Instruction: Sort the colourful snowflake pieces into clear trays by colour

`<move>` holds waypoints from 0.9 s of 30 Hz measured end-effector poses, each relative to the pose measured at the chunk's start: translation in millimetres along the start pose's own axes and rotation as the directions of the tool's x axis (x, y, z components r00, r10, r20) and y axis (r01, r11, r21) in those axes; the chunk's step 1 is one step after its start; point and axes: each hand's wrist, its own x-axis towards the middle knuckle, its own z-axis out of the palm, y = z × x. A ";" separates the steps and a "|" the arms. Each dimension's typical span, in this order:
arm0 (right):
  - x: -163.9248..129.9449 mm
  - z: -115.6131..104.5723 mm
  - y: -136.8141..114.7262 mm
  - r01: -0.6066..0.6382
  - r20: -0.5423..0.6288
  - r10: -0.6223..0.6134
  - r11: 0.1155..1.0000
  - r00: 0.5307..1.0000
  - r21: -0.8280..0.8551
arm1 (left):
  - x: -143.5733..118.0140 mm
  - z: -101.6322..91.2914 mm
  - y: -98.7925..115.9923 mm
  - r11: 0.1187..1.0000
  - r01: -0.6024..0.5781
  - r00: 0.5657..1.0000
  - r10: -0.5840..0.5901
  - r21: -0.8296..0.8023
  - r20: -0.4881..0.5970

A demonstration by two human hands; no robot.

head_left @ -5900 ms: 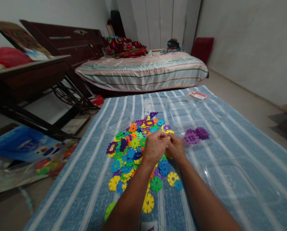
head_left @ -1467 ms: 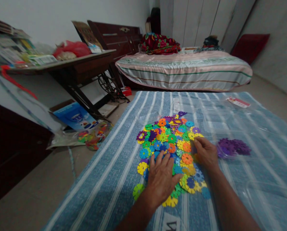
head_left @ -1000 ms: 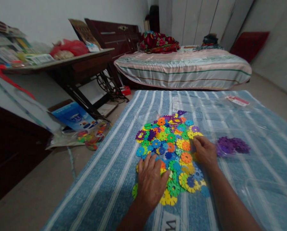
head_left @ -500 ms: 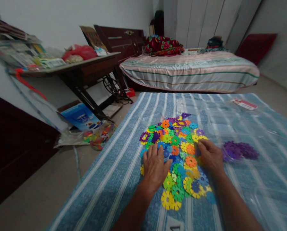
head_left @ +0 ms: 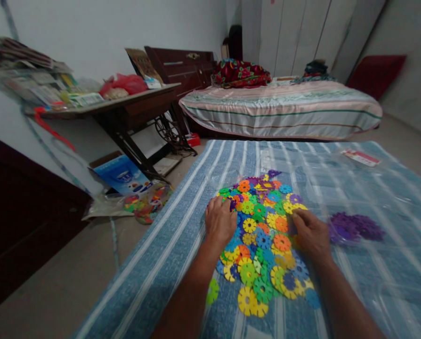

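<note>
A heap of toothed plastic discs (head_left: 263,240) in yellow, green, orange, blue and purple lies spread over the striped cloth. At the heap's left edge, my left hand (head_left: 220,223) has its fingers bent and closed around a purple disc (head_left: 232,204), mostly hidden by them. On the right side my right hand (head_left: 311,235) is closed, thumb and forefinger together beside the yellow discs (head_left: 295,205). What it holds, if anything, is hidden. Right of that hand, a clear plastic container (head_left: 401,242) holds a pile of purple discs (head_left: 357,226).
Clear plastic packaging (head_left: 337,181) with a red-and-white label (head_left: 360,157) lies on the blue striped cloth (head_left: 154,263). Beyond stands a bed (head_left: 284,110). To the left are a cluttered sewing table (head_left: 133,96), a blue box (head_left: 124,174) and a bag of colourful pieces (head_left: 152,202) on the floor.
My left hand has moved from lying spread on the heap to its left edge, fingers now curled at the purple disc. Discs beneath it have shifted toward me. My right hand stays nearly in place.
</note>
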 end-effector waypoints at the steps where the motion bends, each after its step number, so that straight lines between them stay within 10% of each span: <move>1: 0.0 0.3 0.1 0.001 0.001 -0.001 1.000 1.000 0.000 | 6.9 0.2 -3.1 0.999 0.023 0.999 -0.024 0.034 0.026; 7: 1.3 0.5 -0.7 -0.015 0.003 0.015 1.000 1.000 0.005 | 17.2 7.0 -7.8 0.998 0.035 0.997 -0.039 0.056 0.071; 20: 2.7 2.4 -1.2 0.005 0.009 -0.005 1.000 1.000 0.026 | 10.8 -8.0 -6.9 0.977 -0.073 0.978 0.031 -0.198 -0.207; 27: 2.0 4.0 -0.1 0.018 -0.010 -0.018 0.999 1.000 0.040 | 13.1 -0.2 45.1 0.778 0.087 0.996 -0.065 -0.622 0.057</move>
